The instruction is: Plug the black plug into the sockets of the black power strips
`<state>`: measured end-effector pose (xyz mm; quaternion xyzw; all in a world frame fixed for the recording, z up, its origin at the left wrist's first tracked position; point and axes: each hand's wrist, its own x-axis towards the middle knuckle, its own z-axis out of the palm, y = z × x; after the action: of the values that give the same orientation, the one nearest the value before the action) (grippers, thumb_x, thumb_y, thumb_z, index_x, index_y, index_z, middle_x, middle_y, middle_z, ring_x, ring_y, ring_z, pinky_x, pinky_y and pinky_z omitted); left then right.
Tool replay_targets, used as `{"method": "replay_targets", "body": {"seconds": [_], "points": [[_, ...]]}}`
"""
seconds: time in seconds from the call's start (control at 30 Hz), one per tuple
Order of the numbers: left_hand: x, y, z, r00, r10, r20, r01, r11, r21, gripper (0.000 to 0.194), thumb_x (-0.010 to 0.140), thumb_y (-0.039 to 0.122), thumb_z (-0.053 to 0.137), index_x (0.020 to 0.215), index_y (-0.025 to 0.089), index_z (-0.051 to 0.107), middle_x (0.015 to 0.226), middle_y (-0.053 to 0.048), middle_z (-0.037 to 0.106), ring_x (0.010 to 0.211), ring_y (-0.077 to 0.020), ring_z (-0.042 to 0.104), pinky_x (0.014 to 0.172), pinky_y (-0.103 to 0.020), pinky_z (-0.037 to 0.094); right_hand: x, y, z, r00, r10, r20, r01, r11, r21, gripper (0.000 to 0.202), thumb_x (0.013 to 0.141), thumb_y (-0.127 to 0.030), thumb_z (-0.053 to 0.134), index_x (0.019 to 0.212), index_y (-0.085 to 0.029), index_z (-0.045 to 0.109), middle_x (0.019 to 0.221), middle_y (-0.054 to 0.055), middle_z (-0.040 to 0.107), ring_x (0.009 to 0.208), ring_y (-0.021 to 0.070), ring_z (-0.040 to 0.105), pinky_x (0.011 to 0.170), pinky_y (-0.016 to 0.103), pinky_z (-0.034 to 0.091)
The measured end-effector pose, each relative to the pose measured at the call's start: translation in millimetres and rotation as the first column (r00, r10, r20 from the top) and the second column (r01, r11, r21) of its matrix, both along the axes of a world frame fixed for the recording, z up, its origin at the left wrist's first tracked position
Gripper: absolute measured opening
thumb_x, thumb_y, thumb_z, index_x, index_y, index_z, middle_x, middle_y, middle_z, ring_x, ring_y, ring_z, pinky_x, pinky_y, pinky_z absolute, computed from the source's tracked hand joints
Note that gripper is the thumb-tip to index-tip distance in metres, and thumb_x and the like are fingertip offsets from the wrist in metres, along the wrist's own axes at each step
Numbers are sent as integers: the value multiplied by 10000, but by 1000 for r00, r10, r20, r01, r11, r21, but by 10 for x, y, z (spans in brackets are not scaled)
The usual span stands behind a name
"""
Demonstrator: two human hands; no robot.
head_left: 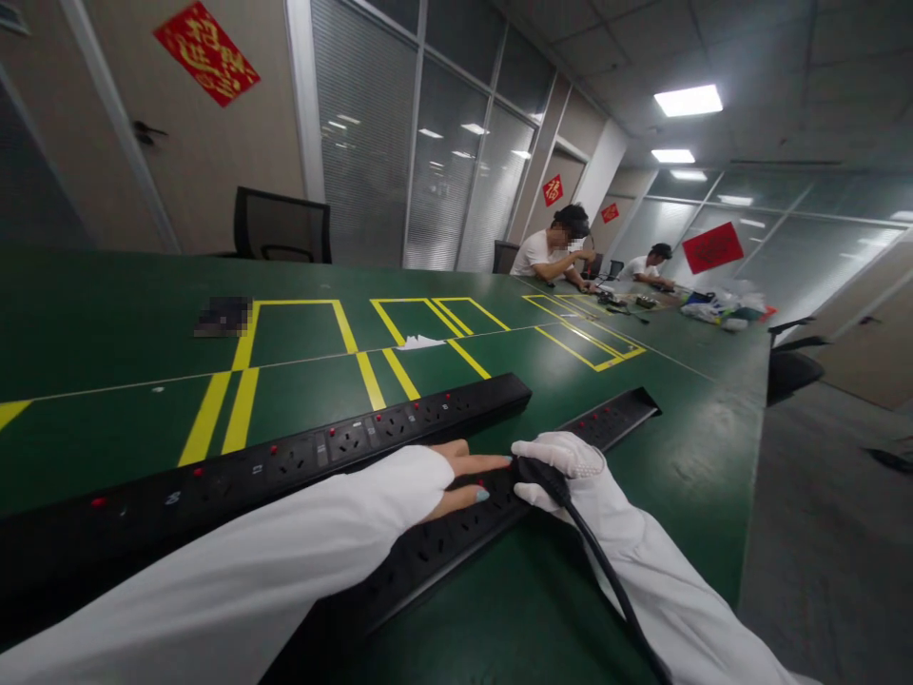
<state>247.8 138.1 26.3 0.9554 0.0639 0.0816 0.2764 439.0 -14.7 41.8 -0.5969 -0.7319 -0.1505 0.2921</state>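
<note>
Under my hands lies a long black power strip [435, 538] with rows of sockets and small red switches, set at a slant on the green table. My left hand [463, 476], bare-fingered below a white sleeve, rests over this strip with its fingers stretched out beside the plug. My right hand [571, 457], in a white glove, is closed around a black power plug [540, 476] against the strip's sockets. Whether the pins are fully in cannot be seen. From the plug a black cord [606, 571] runs down toward me. A second black power strip [292, 454] lies behind my left arm.
Yellow tape outlines [296, 303] mark the green table [663, 476]. A torn white scrap [420, 342] lies beyond the strips. Two people in white shirts sit at the far end, near plastic bags [713, 306]. Office chairs [281, 225] stand along the table.
</note>
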Motion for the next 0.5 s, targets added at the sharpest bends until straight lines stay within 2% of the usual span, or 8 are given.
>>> {"method": "replay_targets", "body": {"seconds": [0.1,0.2,0.33,0.5], "points": [[-11,-60,103,996,2,-92,22,963,267,490,855,480,398,1331,470,281,887,-9,512,614,-134,520,576,-247,388,56,-2,-86,997,61,-55,-60,998,17,398,749,-368,634,1121,-237,587,895,42,622,840,158,592,762,297,485],[-14,-102,125,991,25,-130,28,922,387,517,867,490,360,1356,473,195,921,-22,531,630,-156,553,586,-268,415,118,9,-148,994,104,-26,-104,995,9,486,765,-397,602,1208,-215,521,903,62,617,867,182,578,768,327,481],[-17,-120,85,989,35,-146,25,920,392,544,865,496,368,1365,467,157,938,-20,561,723,-184,596,634,-278,442,161,41,-164,994,106,0,-106,994,35,492,760,-405,596,1208,-220,513,899,55,617,874,187,574,780,340,479],[-13,-123,23,994,23,-107,3,970,243,571,842,548,393,1370,429,212,1049,-29,581,863,-202,596,743,-293,459,135,48,-161,988,147,-39,-144,987,76,478,727,-352,631,1177,-233,521,895,33,630,848,174,598,839,346,474]]}}
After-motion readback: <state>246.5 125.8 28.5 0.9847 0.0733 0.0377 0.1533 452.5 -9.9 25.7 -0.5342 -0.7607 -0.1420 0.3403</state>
